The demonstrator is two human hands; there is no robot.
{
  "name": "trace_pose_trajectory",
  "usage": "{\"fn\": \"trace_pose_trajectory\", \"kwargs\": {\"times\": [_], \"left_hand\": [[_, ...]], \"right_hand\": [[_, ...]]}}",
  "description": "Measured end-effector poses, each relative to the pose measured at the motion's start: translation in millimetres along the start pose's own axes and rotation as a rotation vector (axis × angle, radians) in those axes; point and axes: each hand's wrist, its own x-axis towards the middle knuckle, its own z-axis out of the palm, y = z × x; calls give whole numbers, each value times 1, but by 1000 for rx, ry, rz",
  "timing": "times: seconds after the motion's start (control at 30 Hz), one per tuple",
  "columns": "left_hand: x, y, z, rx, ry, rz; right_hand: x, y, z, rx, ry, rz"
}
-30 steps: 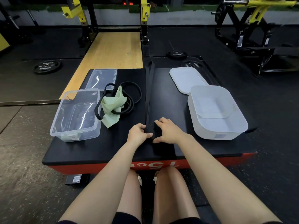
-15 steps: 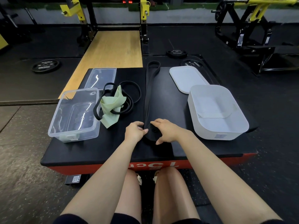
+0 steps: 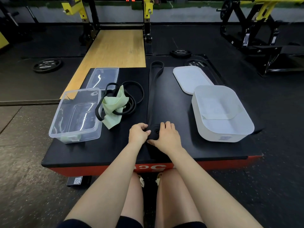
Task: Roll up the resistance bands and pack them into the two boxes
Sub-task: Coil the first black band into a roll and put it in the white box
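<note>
A wide black resistance band [image 3: 153, 89] lies stretched away from me down the middle of the black platform [image 3: 115, 150]. Its near end is wound into a small roll [image 3: 154, 131]. My left hand [image 3: 138, 133] and my right hand [image 3: 166, 137] grip that roll from either side. A pale green band [image 3: 115, 106] lies crumpled with thin black loop bands [image 3: 133, 92] to the left. The clear plastic box [image 3: 75, 116] stands at the left, the white box [image 3: 220, 114] at the right.
The clear lid [image 3: 103, 77] lies behind the clear box and the white lid [image 3: 189, 79] behind the white box. Weight plates [image 3: 46, 65] lie on the gym floor. A wooden lifting platform [image 3: 113, 48] and yellow rack stand beyond.
The far loop of the black band has drawn nearer on the platform as the roll between my hands has grown. Both hands have turned slightly on the roll.
</note>
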Motion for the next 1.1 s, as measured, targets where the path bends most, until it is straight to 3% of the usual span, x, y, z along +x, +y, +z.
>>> {"fn": "trace_pose_trajectory", "kwargs": {"times": [0.27,0.57,0.77,1.1], "left_hand": [[-3,1,-4,30,-1,-41],[-4,-1,-6,31,-115,-39],[-3,-5,-4,21,-96,-13],[-2,-1,2,59,-33,4]], "right_hand": [[11,10,-10,33,-128,-95],[19,20,-27,17,-312,-199],[25,20,-34,-97,-389,-278],[18,26,-23,88,-411,-181]]}}
